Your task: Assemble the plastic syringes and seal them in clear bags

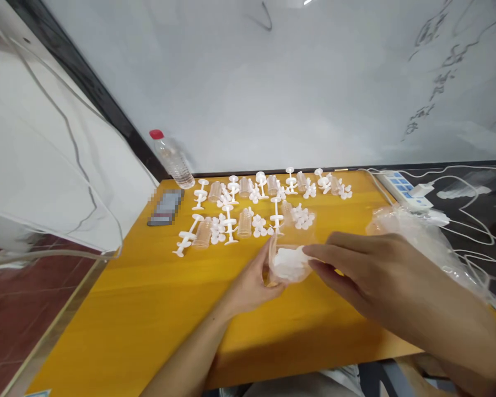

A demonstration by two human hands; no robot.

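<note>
My left hand (254,281) is wrapped round a clear plastic container (291,275), tilted so that its open top faces me. White plastic pieces (288,260) lie inside it; their exact shape is blurred. At the container's right rim, my right hand (355,264) has thumb and forefinger closed on a white piece. Beyond the hands, two rows of parts stretch across the table: white plunger-like pieces with round discs (229,223), clear ribbed cylinders (245,222) and clusters of small white round pieces (303,216).
A water bottle with a red cap (173,160) leans against the whiteboard (248,99). A phone (166,207) lies at the table's left edge. To the right are a clear plastic bag (417,231), a power strip (403,190) and tangled white cables.
</note>
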